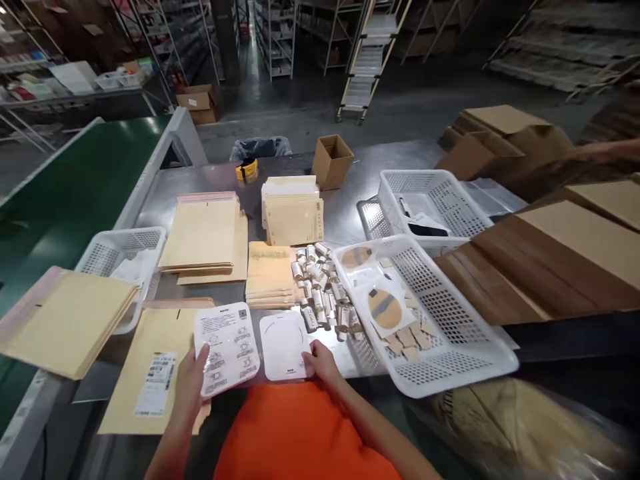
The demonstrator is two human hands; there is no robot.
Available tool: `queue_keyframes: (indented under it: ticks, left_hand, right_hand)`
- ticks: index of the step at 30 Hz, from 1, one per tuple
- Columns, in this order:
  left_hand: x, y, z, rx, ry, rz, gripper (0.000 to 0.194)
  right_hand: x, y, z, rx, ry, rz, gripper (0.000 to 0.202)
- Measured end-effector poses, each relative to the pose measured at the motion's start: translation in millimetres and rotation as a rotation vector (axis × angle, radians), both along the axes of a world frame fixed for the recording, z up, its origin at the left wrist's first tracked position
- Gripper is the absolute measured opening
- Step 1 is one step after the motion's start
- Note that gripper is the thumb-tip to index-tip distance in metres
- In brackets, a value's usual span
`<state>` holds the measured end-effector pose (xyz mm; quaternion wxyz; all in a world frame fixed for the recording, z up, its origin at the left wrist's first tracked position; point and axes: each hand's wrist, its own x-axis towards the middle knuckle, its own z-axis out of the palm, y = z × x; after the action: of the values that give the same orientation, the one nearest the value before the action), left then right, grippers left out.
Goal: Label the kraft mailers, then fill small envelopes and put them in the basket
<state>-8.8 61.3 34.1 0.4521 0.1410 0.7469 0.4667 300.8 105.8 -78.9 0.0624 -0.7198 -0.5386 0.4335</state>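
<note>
My left hand (189,377) grips the edge of a white flat pack (227,347) with rounded corners, printed with text and small diagrams. In my right hand (323,363), fingers and thumb pinch the lower right corner of a white rounded card (284,347) bearing a thin curved line. A padded envelope (145,373) with a shipping label lies under the left hand and pack. Just beyond the card are small labelled bottles (320,287) in a loose heap, beside a stack of small padded envelopes (270,277).
Larger envelope stacks (205,230) lie behind and at left, partly over a white basket (123,253). At right, a white basket (450,347) holds round-patterned packs and small tan pieces. Cardboard boxes (550,247) crowd the far right, near another person's arm (607,150). A green conveyor (85,173) runs left.
</note>
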Motion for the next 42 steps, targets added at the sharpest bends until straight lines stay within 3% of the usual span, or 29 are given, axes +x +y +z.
queue_keyframes:
  ticks: [3,5,7,11,13,15,19,23,25,28,32,38,42]
  left_hand:
    - [-5.6,5.8,39.0,0.007,-0.238,0.134,0.035]
    - [3.4,12.7,53.2,0.040,-0.330,0.160,0.033]
    - [18.2,19.0,57.9,0.064,-0.380,0.139,0.033]
    - [48.2,28.6,56.6,0.106,-0.398,0.036,0.036]
    - [57.6,33.7,57.7,0.102,-0.382,0.015,0.036]
    - [62.9,39.2,60.2,0.099,-0.330,-0.003,0.036]
    - [68.1,49.1,61.5,0.132,-0.247,-0.016,0.041]
    - [77.3,53.8,55.0,0.165,-0.288,-0.027,0.042]
    - [82.7,54.2,52.2,0.204,-0.331,-0.055,0.043]
    - [87.2,53.9,51.6,0.285,-0.347,-0.041,0.051]
    - [85.6,54.6,55.4,0.314,-0.335,-0.042,0.057]
    - [88.5,61.2,57.5,0.130,-0.455,-0.107,0.036]
    - [96.9,65.5,57.7,0.181,-0.417,-0.053,0.031]
  right_hand:
    - [-12.6,5.1,9.5,0.027,-0.104,0.010,0.010]
    - [-19.0,9.2,27.0,0.131,-0.134,0.004,0.007]
    - [-23.7,13.0,55.3,0.274,-0.002,-0.004,0.007]
    - [-31.4,13.5,126.7,0.439,0.539,0.026,0.028]
    - [-34.0,9.8,154.3,0.562,0.518,0.094,0.023]
    - [-34.7,5.3,169.2,0.707,0.326,0.169,0.015]
    - [-32.0,-2.7,172.9,0.856,0.132,0.253,0.024]
    - [-30.0,-8.0,182.3,0.734,0.380,0.227,0.021]
    - [-29.2,-7.0,191.7,0.677,0.503,0.167,0.021]
    - [-27.3,0.6,201.1,0.730,0.562,0.025,0.021]
    - [-27.4,10.8,197.9,0.734,0.501,-0.052,0.023]
    - [-33.3,17.3,182.4,1.081,0.008,0.204,0.026]
    - [-31.4,23.4,178.4,1.095,-0.156,0.389,0.026]
